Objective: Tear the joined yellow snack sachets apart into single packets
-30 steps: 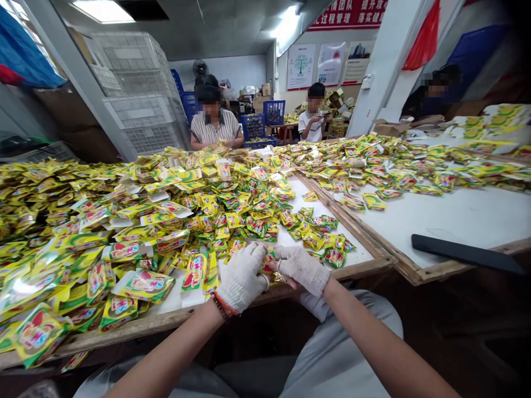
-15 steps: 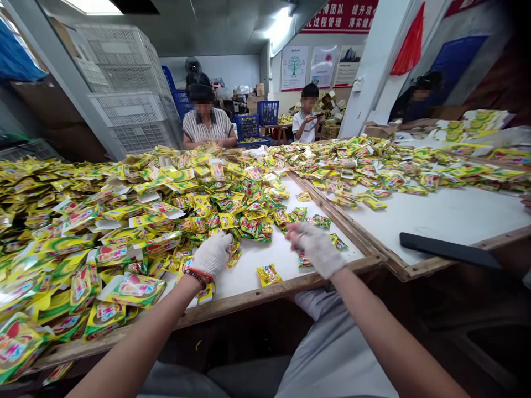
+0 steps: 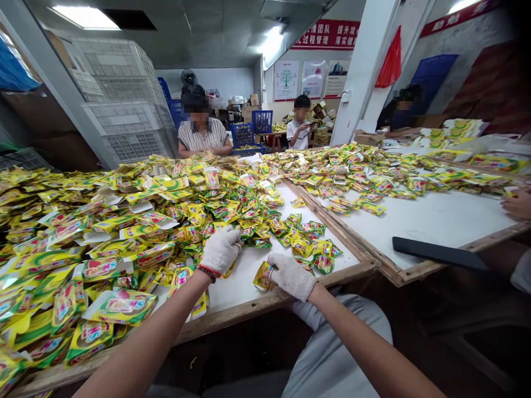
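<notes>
Head view, one entry. White-topped, wood-framed work table: fills the lower centre of the frame. Heap of yellow-and-green printed foil packets: spread over its left and middle, thinning toward the near edge. Second white table, right of frame: a flat black slab-shaped object is laid on it, and a co-worker's hand is seen at the far right edge.

Left hand, white knit glove: rested on the near fringe of the heap, fingers bent downward over the packets; whether one is pinched cannot be told. Right hand, same glove: lowered to the table just inside the near rail, fingers closed on a single small yellow packet.

Change noted: half a second ago this packet lay alone on bare table and the right hand was raised and blurred beside it. It is now gripped, flat against the surface, so one packet is judged separated from the heap.

Red bead bracelet: at the left wrist.
</notes>
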